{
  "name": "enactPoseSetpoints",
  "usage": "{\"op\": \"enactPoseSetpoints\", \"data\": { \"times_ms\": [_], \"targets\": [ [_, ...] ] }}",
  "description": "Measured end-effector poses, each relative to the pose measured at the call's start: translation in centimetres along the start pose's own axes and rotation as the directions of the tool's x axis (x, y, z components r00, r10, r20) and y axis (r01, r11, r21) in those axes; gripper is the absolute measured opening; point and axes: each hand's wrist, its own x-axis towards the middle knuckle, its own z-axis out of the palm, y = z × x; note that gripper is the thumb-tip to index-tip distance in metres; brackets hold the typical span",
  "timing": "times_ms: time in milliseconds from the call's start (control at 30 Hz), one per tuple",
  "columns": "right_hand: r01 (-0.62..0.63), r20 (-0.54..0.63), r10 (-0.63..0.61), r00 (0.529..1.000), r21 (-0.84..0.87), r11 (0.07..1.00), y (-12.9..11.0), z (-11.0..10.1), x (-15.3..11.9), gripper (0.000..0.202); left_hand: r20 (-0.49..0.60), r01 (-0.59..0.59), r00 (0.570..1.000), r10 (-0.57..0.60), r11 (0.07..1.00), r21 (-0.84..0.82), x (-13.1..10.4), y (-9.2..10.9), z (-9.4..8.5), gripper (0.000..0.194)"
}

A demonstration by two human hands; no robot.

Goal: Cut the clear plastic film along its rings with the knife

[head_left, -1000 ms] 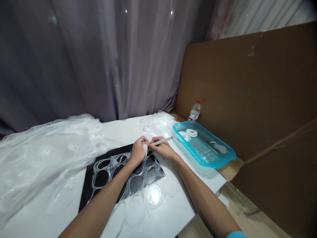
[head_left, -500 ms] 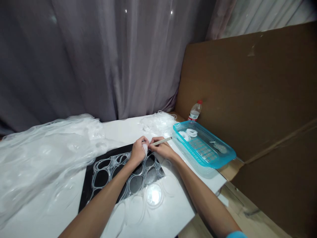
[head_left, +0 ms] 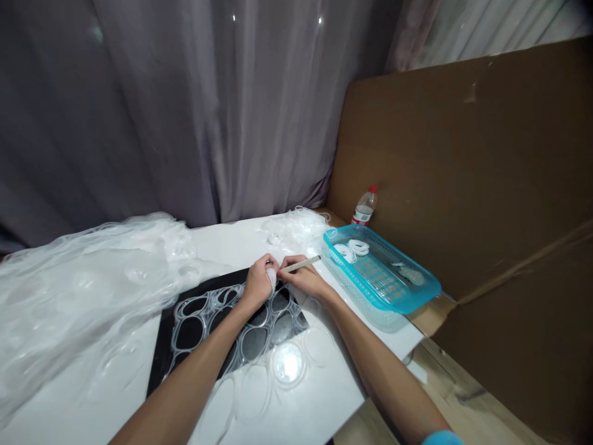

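Note:
My left hand (head_left: 259, 281) is closed around a small pale, whitish piece (head_left: 272, 279), seen edge-on beside the thumb; its exact kind is unclear. Pinched in my right hand (head_left: 302, 279) is a slim beige pen-like tool (head_left: 301, 264) with a dark rear end pointing up to the right. Its front end meets the fingers of both hands, so the tip is hidden. Both hands are over the far edge of a black mat (head_left: 160, 346). Across that mat lies a clear plastic sheet (head_left: 236, 361) with several round cut-outs, partly covered by my left forearm.
A large heap of translucent sheets (head_left: 83, 296) covers the table's left side. Clear scraps (head_left: 299, 228) lie at the back. On the right, a blue basket (head_left: 419, 303) holds white rings (head_left: 358, 247). Behind it stand a red-capped bottle (head_left: 365, 209) and a cardboard wall (head_left: 463, 161).

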Motion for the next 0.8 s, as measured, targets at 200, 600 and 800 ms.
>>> {"op": "enactPoseSetpoints", "data": {
  "times_ms": [200,600,800],
  "targets": [
    [-0.011,-0.005,0.011,1.000,0.003,1.000,-0.2,0.0,0.0,0.012,-0.005,0.000,1.000,0.000,1.000,-0.006,-0.2,0.6,0.0,0.016],
    [-0.009,-0.002,0.009,1.000,0.013,1.000,-0.4,0.0,-0.1,0.011,0.005,-0.004,1.000,0.004,1.000,0.006,-0.3,0.7,-0.1,0.014],
    [0.003,0.007,-0.003,1.000,-0.008,1.000,-0.5,0.0,-0.1,0.011,0.014,-0.018,1.000,0.018,1.000,0.020,-0.2,0.3,-0.1,0.014]
  ]
}}
